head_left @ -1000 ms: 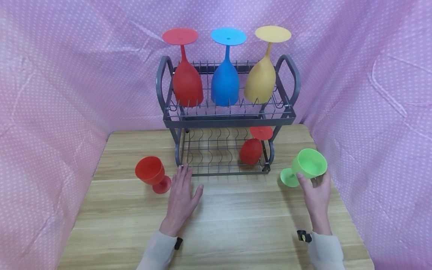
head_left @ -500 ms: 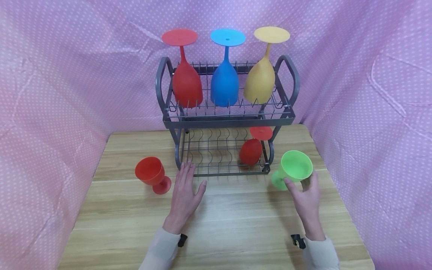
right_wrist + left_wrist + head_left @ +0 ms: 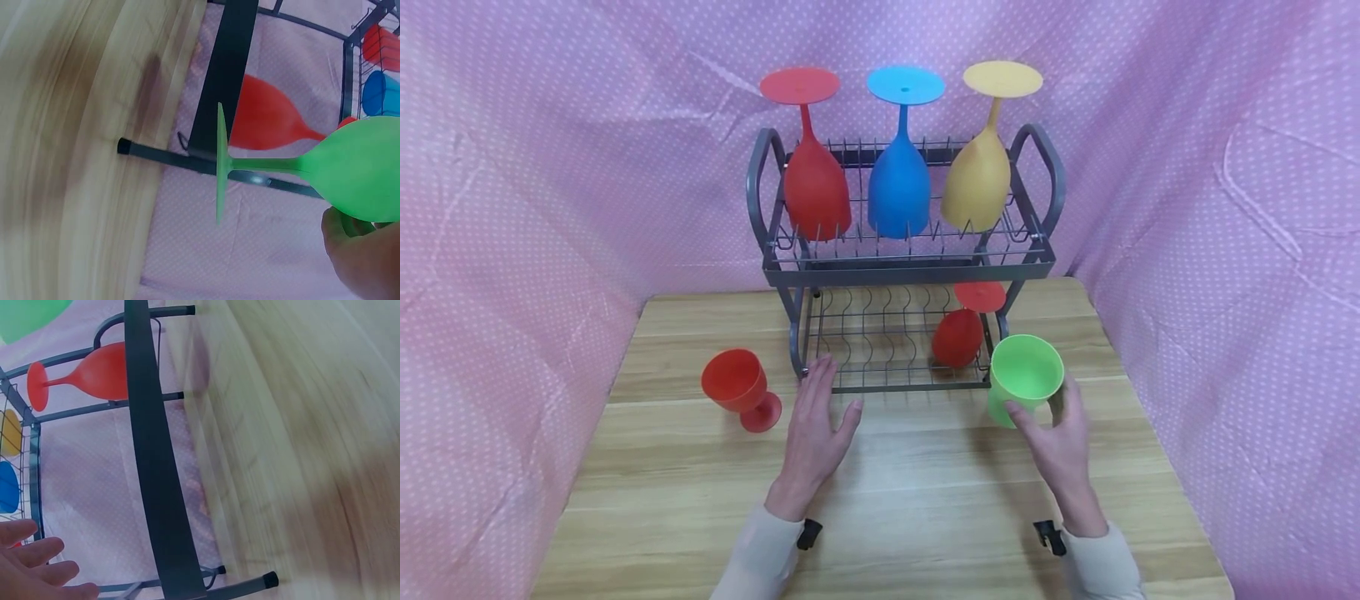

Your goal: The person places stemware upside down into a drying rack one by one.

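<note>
**Green goblet in my right hand, beside the rack**

The wooden table [image 3: 925, 492] carries a grey two-tier rack [image 3: 906, 267] at its far middle. Three tall goblets stand upside down on the top tier: red [image 3: 814, 192], blue [image 3: 898, 196], yellow [image 3: 977, 187]. A small red goblet [image 3: 958, 333] lies on the lower tier's right. Another red goblet [image 3: 737, 385] stands left of the rack. My right hand [image 3: 1060, 442] has fingers curled round the green goblet [image 3: 1026, 375], upright, just right of the rack's near corner. My left hand [image 3: 816, 429] lies flat, fingers spread, fingertips at the rack's near edge.
</note>
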Motion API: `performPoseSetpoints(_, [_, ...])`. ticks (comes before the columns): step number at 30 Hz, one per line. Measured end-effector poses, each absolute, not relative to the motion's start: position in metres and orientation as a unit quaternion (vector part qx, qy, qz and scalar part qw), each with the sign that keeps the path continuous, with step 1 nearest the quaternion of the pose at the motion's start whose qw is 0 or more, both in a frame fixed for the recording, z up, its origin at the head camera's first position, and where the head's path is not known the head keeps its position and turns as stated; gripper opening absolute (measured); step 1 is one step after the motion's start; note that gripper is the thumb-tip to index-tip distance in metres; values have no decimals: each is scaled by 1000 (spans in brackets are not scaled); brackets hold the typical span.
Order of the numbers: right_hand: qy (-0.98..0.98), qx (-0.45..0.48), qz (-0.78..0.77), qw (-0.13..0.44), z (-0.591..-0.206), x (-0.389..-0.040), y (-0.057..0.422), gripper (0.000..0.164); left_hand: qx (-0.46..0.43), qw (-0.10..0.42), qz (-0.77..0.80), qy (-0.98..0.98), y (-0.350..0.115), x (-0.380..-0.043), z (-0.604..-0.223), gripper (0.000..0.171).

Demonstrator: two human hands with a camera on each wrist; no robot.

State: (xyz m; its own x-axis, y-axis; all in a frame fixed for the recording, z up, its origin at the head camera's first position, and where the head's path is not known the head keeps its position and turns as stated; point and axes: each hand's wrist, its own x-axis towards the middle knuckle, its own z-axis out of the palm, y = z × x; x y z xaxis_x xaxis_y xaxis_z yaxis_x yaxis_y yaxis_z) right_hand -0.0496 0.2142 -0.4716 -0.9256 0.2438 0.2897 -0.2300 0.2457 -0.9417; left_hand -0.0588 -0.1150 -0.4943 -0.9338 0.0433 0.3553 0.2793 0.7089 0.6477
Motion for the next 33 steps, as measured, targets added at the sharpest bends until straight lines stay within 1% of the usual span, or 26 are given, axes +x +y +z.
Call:
performPoseSetpoints(9, [-781,50,591,196,-467,-50,198,88,-98,166,-393,-899,-113,-60,-488,65])
performPoseSetpoints(17, [-814,91,542,187,-463,-50,185,92,-88,146,-423,-890,-113,-60,-484,64])
performPoseSetpoints(28, [-845,108,492,178,-454,-48,170,95,-64,122,-490,-861,-111,-58,-480,65])
performPoseSetpoints(33, [-853,139,473,172,-451,-49,165,96,-52,105,-531,-839,-110,-56,-474,60])
